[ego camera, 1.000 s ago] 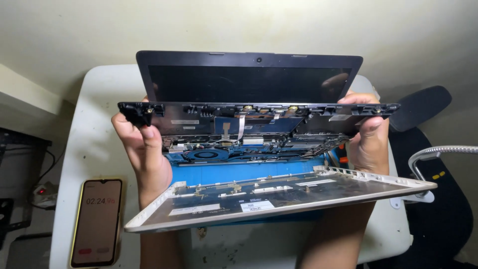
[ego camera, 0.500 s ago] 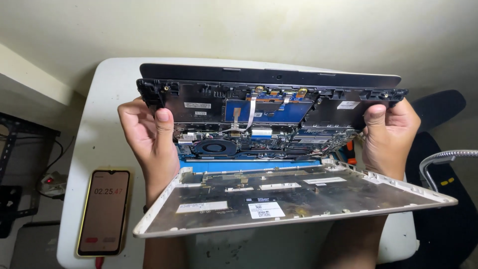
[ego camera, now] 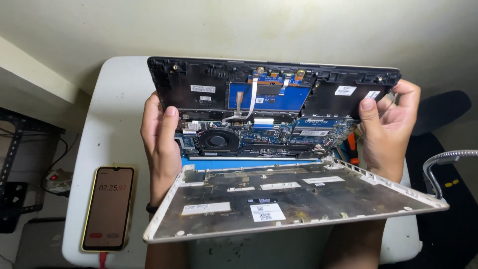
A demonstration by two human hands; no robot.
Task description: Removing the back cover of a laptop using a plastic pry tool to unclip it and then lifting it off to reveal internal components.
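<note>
Table point(ego camera: 107, 114), white and round-cornered, stands by a pale wall point(ego camera: 249, 25). Over it, the left hand point(ego camera: 160, 144) and right hand point(ego camera: 386, 130) each pinch one side of an opened laptop point(ego camera: 259, 107), insides showing, bottom cover point(ego camera: 294, 201) hanging loose. A phone point(ego camera: 108, 207) lies on the table's left.

The opened laptop point(ego camera: 259, 134) is held above the tabletop point(ego camera: 114, 124), its upper half point(ego camera: 274, 89) raised behind the mainboard point(ego camera: 264, 134) and the detached bottom cover point(ego camera: 294, 199) nearest the camera. The left hand point(ego camera: 162, 144) grips the upper half's left edge, the right hand point(ego camera: 386, 129) its right edge. A phone point(ego camera: 108, 208) lies on the tabletop left of the cover. A flexible lamp neck point(ego camera: 443, 167) stands at far right.
</note>
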